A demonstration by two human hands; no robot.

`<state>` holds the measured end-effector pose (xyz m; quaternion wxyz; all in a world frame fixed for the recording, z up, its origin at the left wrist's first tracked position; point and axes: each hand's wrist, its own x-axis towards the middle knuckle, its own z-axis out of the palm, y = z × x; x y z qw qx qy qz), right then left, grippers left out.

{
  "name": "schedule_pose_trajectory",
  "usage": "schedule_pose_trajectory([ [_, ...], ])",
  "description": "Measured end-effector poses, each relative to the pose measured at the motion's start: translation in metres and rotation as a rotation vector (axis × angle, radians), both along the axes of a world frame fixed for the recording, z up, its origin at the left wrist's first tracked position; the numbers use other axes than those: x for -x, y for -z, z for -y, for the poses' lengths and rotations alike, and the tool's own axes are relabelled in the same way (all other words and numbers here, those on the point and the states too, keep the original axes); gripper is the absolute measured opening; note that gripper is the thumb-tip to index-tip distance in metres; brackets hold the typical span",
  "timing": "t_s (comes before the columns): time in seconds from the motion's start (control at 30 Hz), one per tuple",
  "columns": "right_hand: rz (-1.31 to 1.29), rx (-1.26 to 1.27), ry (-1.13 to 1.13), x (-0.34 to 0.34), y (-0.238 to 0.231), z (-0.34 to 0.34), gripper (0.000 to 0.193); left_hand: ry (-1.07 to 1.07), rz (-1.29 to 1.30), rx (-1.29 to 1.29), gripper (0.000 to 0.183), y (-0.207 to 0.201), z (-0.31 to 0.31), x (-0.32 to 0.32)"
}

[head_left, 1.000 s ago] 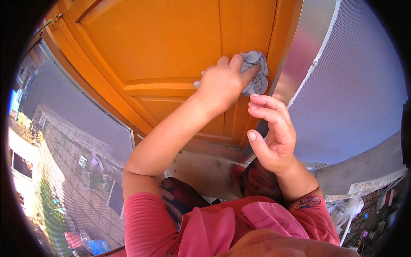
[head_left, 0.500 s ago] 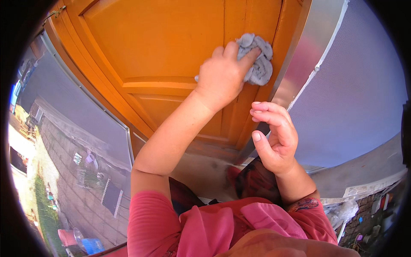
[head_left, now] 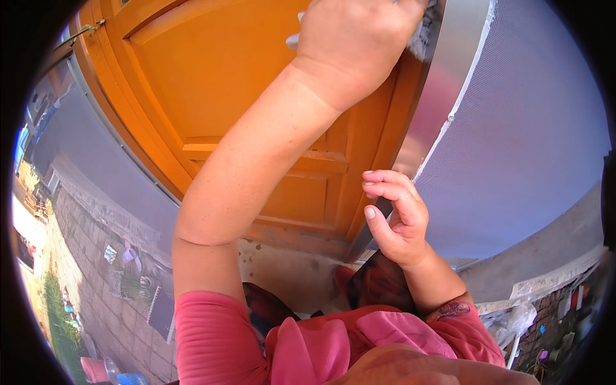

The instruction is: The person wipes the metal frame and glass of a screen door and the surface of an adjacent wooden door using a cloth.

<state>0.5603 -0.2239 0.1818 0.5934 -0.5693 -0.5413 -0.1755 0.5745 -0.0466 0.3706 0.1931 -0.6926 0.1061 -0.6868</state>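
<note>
My left hand (head_left: 359,48) reaches to the upper edge of the view, its fingers partly hidden behind its back. It grips a grey cloth (head_left: 420,40), which shows past the hand on the right, against the edge of an orange wooden door (head_left: 218,70). A bit of the cloth also pokes out left of the hand. Lower down, my right hand (head_left: 401,221) hangs in the air near the metal door frame (head_left: 423,122). Its fingers are loosely bent and apart from the thumb, with nothing in them.
Mesh screens stand on both sides, a right screen (head_left: 520,147) and a left screen (head_left: 109,141). A concrete floor (head_left: 289,273) lies below the door. Clear plastic (head_left: 513,321) hangs at lower right. A paved yard (head_left: 109,244) shows through the left screen.
My left hand has moved up and right with the grey cloth, from the door panel to the door's edge by the frame. My right hand has shifted slightly left and down.
</note>
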Motion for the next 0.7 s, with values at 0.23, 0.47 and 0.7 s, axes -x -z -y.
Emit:
schedule_pose_trajectory([
  [0.23, 0.051, -0.011, 0.006, 0.0, 0.001, 0.001, 0.029, -0.158, -0.555, 0.186, 0.021, -0.033, 0.025, 0.025],
  [0.47, -0.01, -0.013, -0.016, 0.004, 0.001, 0.002, 0.029, -0.314, -0.866, 0.186, 0.031, -0.001, 0.01, 0.028],
  [0.7, -0.006, -0.014, -0.015, 0.003, 0.0, 0.002, 0.028, -0.109, -0.248, -0.035, 0.022, -0.034, 0.016, 0.029],
])
